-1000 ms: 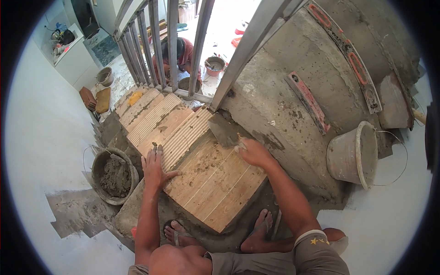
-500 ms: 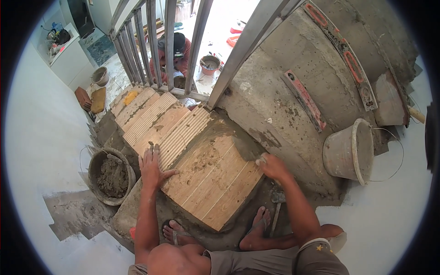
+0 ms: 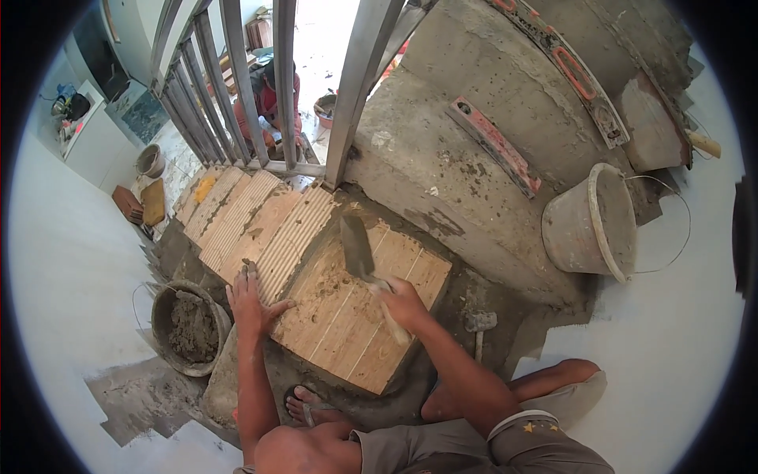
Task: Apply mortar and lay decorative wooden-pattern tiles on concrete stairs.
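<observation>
My right hand (image 3: 399, 304) grips the handle of a trowel (image 3: 355, 245), whose grey blade lies over the upper left part of a wood-look landing tile (image 3: 373, 341), speckled with mortar. My left hand (image 3: 253, 304) rests with fingers spread on the tile's left edge and the ribbed stair tiles (image 3: 280, 245) beside it. A bucket of grey mortar (image 3: 192, 336) stands just left of that hand. A hammer-like mallet (image 3: 481, 321) lies on the wet mortar right of the tile. My bare feet in sandals are partly visible below.
A metal railing (image 3: 351, 95) borders the stairs; a co-worker (image 3: 288, 110) crouches beyond it. On the concrete steps (image 3: 426, 142) at right lie two levels (image 3: 493, 146) (image 3: 576, 75). An upright pale bucket (image 3: 580, 229) stands at right, white walls on both sides, a small bucket (image 3: 150, 162) below.
My right hand and trowel have swung from the tile's right edge leftward onto its middle, blade pointing up. My left hand has stayed spread in place. The view has tilted slightly.
</observation>
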Tool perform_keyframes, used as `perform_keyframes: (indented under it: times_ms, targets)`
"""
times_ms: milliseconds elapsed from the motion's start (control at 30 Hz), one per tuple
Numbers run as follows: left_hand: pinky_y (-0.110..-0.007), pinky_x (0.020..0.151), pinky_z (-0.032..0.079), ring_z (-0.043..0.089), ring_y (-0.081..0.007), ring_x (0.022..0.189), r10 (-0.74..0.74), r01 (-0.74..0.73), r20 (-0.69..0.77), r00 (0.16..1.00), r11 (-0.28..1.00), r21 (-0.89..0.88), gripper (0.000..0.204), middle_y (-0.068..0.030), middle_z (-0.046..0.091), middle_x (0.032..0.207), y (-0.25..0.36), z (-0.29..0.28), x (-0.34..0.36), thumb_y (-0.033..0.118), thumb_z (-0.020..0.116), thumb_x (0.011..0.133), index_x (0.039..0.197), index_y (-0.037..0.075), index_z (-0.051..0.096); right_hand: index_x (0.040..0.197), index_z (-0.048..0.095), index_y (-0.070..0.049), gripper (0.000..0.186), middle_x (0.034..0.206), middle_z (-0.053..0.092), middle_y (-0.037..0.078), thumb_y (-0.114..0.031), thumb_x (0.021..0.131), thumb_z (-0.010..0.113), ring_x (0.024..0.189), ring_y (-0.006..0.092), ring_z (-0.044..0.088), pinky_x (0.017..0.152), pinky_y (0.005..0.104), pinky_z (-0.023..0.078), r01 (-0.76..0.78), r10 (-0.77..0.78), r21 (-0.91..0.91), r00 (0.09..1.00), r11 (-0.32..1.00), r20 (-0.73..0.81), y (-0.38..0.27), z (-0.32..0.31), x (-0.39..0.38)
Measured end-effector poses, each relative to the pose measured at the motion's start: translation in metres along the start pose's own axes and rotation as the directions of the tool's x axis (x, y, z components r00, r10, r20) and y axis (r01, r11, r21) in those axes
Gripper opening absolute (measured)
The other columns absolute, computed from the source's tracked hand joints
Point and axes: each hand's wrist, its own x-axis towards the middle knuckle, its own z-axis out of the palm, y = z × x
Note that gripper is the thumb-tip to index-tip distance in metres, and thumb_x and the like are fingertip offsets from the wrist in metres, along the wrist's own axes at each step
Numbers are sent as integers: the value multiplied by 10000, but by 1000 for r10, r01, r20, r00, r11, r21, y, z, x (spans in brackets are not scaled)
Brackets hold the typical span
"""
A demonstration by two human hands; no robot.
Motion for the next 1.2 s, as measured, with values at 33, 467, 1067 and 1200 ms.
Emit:
perform_keyframes:
  times_ms: [33, 467, 1067, 1200]
  targets:
    - [-570, 1230, 229, 375, -432, 1468, -14, 14, 8, 1000, 1000, 9, 1217, -287, 457, 1524, -5, 2, -2, 694, 859, 600, 1496, -26, 461, 1099, 646, 9, 293, 784, 618, 31, -266, 998, 653, 612, 130, 599, 554, 330, 526, -23, 20, 60, 999, 998, 42, -10, 9, 13]
    - [-588, 1223, 226, 363, -433, 1474, -30, 30, 0, 1000, 999, 25, 1195, -277, 459, 1523, -9, 7, -6, 685, 861, 620, 1498, -19, 459, 1182, 661, 19, 314, 804, 641, 55, -243, 1012, 622, 556, 141, 599, 527, 324, 504, 34, -37, 152, 999, 988, 19, -22, -3, 80]
    - [-593, 1217, 241, 379, -422, 1462, -21, 21, -2, 1000, 997, 77, 1221, -258, 450, 1533, -16, 15, -5, 690, 858, 621, 1537, 9, 425, 1002, 626, -38, 223, 747, 591, 31, -259, 1013, 653, 552, 145, 599, 473, 333, 492, -80, 155, 222, 926, 972, -345, 65, -76, -57]
    - [-597, 1218, 237, 379, -425, 1462, -48, 48, 10, 999, 998, 48, 1211, -260, 446, 1540, -11, 8, -5, 683, 857, 632, 1539, 8, 423, 1003, 621, -39, 226, 746, 594, 34, -262, 1014, 651, 543, 141, 591, 470, 325, 492, -130, 213, 226, 892, 965, -399, 71, -90, -85]
